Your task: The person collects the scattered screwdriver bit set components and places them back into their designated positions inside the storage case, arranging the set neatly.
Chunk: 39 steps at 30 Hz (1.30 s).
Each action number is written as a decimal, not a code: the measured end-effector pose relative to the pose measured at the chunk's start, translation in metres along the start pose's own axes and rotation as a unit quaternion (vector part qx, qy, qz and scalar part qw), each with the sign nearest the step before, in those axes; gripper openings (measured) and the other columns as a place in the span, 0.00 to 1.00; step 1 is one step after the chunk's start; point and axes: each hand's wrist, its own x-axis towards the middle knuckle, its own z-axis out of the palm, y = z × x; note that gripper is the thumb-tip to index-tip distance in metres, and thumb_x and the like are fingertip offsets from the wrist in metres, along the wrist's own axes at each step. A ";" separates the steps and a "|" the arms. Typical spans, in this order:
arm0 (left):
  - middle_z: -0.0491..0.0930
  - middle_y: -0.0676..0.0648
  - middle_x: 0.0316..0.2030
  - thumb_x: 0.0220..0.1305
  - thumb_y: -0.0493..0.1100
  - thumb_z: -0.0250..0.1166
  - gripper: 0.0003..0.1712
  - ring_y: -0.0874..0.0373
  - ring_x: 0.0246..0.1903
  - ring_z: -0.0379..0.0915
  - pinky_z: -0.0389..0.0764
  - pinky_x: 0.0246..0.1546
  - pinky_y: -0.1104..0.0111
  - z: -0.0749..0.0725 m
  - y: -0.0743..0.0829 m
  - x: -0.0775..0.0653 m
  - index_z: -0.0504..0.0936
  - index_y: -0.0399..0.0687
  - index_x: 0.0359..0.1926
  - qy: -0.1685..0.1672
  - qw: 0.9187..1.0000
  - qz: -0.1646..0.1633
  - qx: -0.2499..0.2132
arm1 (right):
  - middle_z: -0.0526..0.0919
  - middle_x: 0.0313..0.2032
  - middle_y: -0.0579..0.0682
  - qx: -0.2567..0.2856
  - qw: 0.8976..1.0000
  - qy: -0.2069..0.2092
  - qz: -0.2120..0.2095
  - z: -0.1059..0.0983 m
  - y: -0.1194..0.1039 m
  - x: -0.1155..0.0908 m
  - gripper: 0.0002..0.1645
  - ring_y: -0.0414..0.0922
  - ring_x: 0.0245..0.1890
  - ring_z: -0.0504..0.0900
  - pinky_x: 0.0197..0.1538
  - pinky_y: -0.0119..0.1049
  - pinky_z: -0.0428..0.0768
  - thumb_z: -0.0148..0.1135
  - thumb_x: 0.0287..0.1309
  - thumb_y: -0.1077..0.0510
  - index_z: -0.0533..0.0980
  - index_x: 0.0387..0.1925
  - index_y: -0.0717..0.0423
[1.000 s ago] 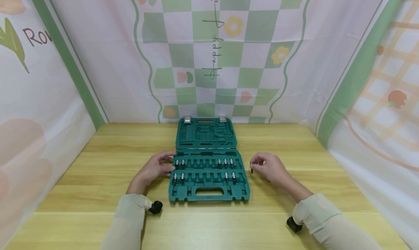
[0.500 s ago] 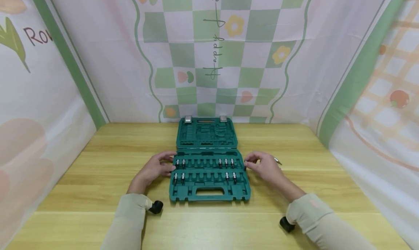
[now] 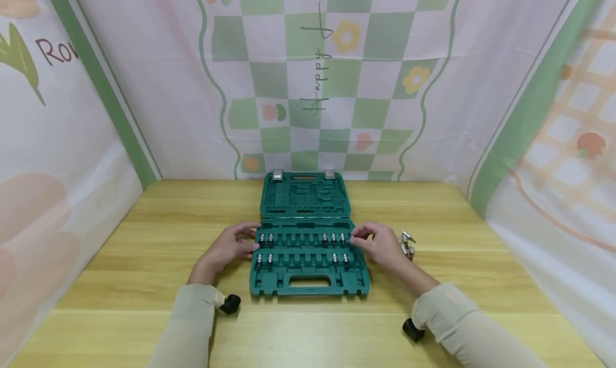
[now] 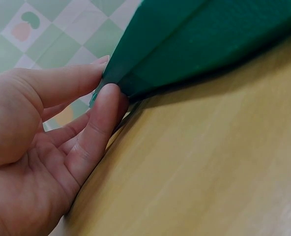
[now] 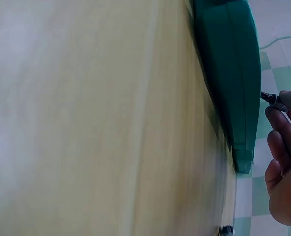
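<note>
A green plastic tool case [image 3: 310, 290] lies opened flat on the table, with several silver-and-black bit sockets [image 3: 333, 239] standing in its two slotted rows. My left hand [image 3: 228, 250] holds the left edge of the case, thumb and fingers against its side wall [image 4: 185, 49] in the left wrist view. Over the right end of the back row is my right hand [image 3: 382, 245], pinching one small bit socket [image 5: 273, 100] between thumb and forefinger. In the right wrist view its dark tip points toward the case [image 5: 234, 73]. Much of that socket is hidden by the fingers in the head view.
A small pile of loose bit sockets [image 3: 407, 242] lies on the wooden table [image 3: 308, 336], just right of my right hand. The case's lid [image 3: 305, 197], with moulded recesses and two metal latches, lies toward the patterned cloth [image 3: 317, 79] at the back.
My right hand has moved left with the bit socket, from beside the case to over its back row, uncovering the loose pile. My left hand stays at the case's edge.
</note>
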 end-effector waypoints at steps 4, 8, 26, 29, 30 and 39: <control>0.67 0.34 0.57 0.66 0.31 0.62 0.32 0.49 0.42 0.75 0.83 0.40 0.58 0.000 -0.001 0.001 0.66 0.42 0.69 0.001 1.000 -0.003 0.001 | 0.83 0.33 0.46 0.008 1.000 -0.001 -0.003 0.005 -0.002 0.001 0.05 0.45 0.36 0.78 0.39 0.40 0.76 0.69 0.57 0.60 0.82 0.36 0.56; 0.67 0.34 0.57 0.65 0.31 0.62 0.32 0.49 0.42 0.76 0.83 0.40 0.58 0.000 -0.002 0.001 0.67 0.43 0.69 0.003 1.000 -0.008 0.003 | 0.84 0.33 0.46 0.019 1.000 -0.006 -0.007 0.008 -0.004 0.002 0.05 0.46 0.34 0.77 0.36 0.39 0.77 0.69 0.58 0.60 0.82 0.36 0.57; 0.68 0.34 0.56 0.65 0.31 0.63 0.31 0.48 0.42 0.75 0.83 0.40 0.59 0.000 0.000 0.002 0.68 0.43 0.68 0.005 1.000 -0.011 0.003 | 0.83 0.34 0.44 0.021 0.999 -0.025 0.003 0.021 -0.014 -0.001 0.03 0.45 0.38 0.79 0.37 0.40 0.79 0.70 0.57 0.59 0.83 0.34 0.52; 0.68 0.34 0.56 0.65 0.30 0.63 0.31 0.48 0.42 0.75 0.83 0.40 0.59 0.001 -0.001 0.002 0.69 0.43 0.68 0.005 1.000 -0.011 0.003 | 0.84 0.35 0.45 0.024 0.999 -0.031 0.005 0.022 -0.016 -0.001 0.03 0.46 0.39 0.79 0.38 0.40 0.80 0.70 0.57 0.58 0.83 0.34 0.53; 0.68 0.34 0.56 0.65 0.30 0.63 0.31 0.48 0.42 0.75 0.83 0.40 0.59 0.001 -0.001 0.002 0.68 0.43 0.68 0.004 1.000 -0.011 0.003 | 0.84 0.35 0.45 0.026 0.999 -0.035 0.007 0.023 -0.017 -0.001 0.03 0.46 0.39 0.79 0.38 0.40 0.80 0.69 0.58 0.59 0.83 0.35 0.53; 0.68 0.34 0.55 0.65 0.31 0.63 0.31 0.49 0.42 0.76 0.83 0.40 0.59 0.000 0.000 0.001 0.68 0.42 0.68 0.004 1.000 -0.007 0.002 | 0.83 0.36 0.46 0.051 0.997 -0.056 0.004 0.030 -0.024 -0.003 0.04 0.46 0.38 0.78 0.36 0.39 0.79 0.69 0.58 0.60 0.83 0.34 0.56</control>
